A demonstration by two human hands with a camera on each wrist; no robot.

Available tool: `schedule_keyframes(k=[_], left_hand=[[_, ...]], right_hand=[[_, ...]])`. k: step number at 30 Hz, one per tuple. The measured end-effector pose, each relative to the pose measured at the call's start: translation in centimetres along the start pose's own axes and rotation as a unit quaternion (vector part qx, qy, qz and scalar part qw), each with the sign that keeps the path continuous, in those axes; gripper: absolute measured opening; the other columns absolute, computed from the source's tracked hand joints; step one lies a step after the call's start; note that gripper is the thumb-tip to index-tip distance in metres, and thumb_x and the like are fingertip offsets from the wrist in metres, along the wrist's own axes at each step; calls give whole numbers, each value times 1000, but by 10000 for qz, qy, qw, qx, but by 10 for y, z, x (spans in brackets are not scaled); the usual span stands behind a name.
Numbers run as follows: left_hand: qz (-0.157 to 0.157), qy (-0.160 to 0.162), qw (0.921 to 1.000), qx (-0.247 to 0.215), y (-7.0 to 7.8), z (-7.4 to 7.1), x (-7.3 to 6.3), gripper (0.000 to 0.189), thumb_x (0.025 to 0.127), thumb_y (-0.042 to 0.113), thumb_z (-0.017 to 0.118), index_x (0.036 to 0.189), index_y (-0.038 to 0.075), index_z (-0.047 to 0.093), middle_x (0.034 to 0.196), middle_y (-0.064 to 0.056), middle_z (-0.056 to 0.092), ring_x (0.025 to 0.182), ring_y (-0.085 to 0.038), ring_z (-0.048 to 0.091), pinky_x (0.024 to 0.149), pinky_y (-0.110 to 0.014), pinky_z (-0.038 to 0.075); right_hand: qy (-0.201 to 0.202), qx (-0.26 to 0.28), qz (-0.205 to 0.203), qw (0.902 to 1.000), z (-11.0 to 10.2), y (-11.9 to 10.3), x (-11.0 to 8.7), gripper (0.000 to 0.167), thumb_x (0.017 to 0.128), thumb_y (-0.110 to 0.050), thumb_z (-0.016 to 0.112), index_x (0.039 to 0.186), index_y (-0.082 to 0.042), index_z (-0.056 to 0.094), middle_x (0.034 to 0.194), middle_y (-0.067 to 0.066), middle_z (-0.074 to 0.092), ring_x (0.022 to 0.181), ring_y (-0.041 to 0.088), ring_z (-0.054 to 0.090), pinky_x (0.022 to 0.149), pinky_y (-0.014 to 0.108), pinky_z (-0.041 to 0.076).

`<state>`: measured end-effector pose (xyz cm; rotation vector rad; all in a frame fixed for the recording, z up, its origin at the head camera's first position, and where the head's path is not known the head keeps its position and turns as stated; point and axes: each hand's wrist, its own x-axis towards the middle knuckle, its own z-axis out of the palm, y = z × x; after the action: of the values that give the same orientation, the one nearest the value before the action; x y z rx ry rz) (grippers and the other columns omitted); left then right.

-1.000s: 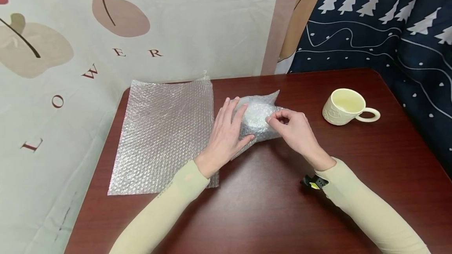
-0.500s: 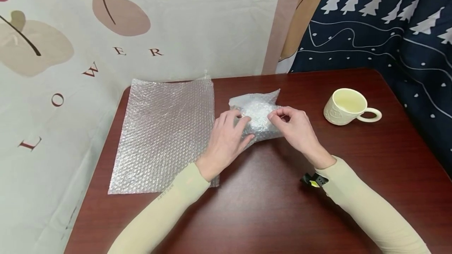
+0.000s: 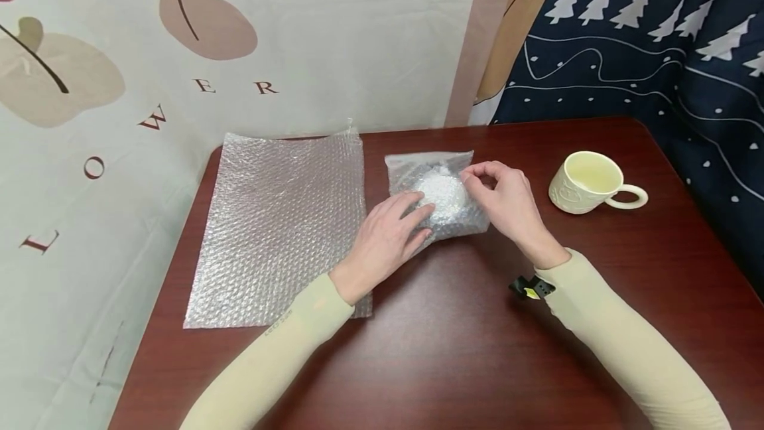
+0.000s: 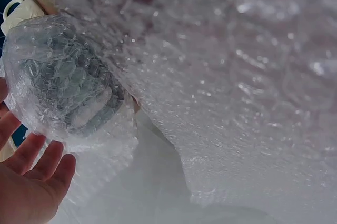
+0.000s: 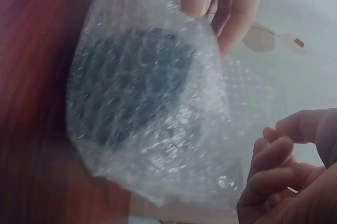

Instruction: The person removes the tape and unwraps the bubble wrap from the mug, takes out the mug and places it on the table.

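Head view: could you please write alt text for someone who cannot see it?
A person's left hand and right hand work at opposite sides of a bubble-wrapped bundle on a dark red table. A flat sheet of bubble wrap lies to the left, a pale yellow mug to the right.

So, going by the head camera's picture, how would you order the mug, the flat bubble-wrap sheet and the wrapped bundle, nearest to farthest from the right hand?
From the right hand:
1. Wrapped bundle: directly beside the fingers, on the hand's left.
2. Mug: across a small gap, to its right.
3. Flat bubble-wrap sheet: farther left, beyond the bundle.
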<state>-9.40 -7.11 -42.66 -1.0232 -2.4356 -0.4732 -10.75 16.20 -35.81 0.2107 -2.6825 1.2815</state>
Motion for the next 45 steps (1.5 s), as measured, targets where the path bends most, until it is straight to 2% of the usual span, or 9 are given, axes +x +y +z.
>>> schedule_keyframes(k=[9,19,24,28,33,36,39,42,45], left_hand=[[31,115,9999,-70,0,0,1,37,98,27,73,132,12,69,136,-11,62,129,-30,57,114,-40,43],[-213,112,9986,-474,-2,0,-1,37,97,26,75,131,12,68,138,-11,59,137,-34,51,108,-48,48],[-578,0,9944,-886,-2,1,-1,56,96,26,77,143,4,55,150,-18,48,140,-33,48,116,-42,42],[-848,-115,9877,-1306,-4,1,-1,73,94,27,78,152,0,42,158,-22,42,145,-36,43,119,-47,37],[-1327,-575,9744,-1720,-6,-1,0,84,97,39,73,160,3,31,161,-15,42,148,-30,40,121,-46,33],[-1776,-800,9564,-2176,-6,-5,0,92,100,52,65,165,8,18,163,-6,41,149,-25,39,121,-45,33],[-1949,-803,9435,-2555,-8,-8,1,95,101,70,43,167,10,11,162,-2,43,149,-24,38,121,-47,32],[-1709,-698,9465,-2649,-11,-8,2,94,101,76,19,166,8,20,161,-4,43,150,-27,37,123,-47,29],[-1437,-650,9524,-2608,-13,-8,2,93,102,73,9,160,7,39,161,-8,43,150,-26,37,124,-43,26]], right_hand=[[118,-287,-159,9994,-6,18,-3,31,102,-27,62,122,-6,74,109,10,63,90,23,52,75,36,41],[-865,-476,-31,9951,-4,36,-7,39,102,-30,65,133,-5,68,130,18,68,110,31,63,87,45,51],[-827,-419,-15,9957,-2,38,-6,38,102,-28,67,132,-5,67,129,18,69,103,29,62,80,42,48],[-795,-406,-21,9960,-1,39,-6,37,101,-27,68,131,-5,67,129,18,69,107,30,62,86,44,49],[-709,-330,-79,9969,-3,39,-7,34,101,-25,69,128,-5,67,126,17,69,107,30,62,87,45,49],[-530,-253,-226,9980,-3,40,-10,29,100,-23,70,124,-7,68,120,14,70,100,27,60,82,41,48],[-323,-158,-413,9985,-5,41,-14,24,99,-21,72,119,-8,68,111,10,69,93,22,57,79,32,46],[-173,-24,-570,9982,-8,42,-20,19,98,-19,74,114,-9,69,105,6,68,89,18,56,76,22,45],[-114,98,-702,9974,-12,43,-26,15,97,-17,75,110,-10,69,101,3,69,87,14,58,74,16,46]])
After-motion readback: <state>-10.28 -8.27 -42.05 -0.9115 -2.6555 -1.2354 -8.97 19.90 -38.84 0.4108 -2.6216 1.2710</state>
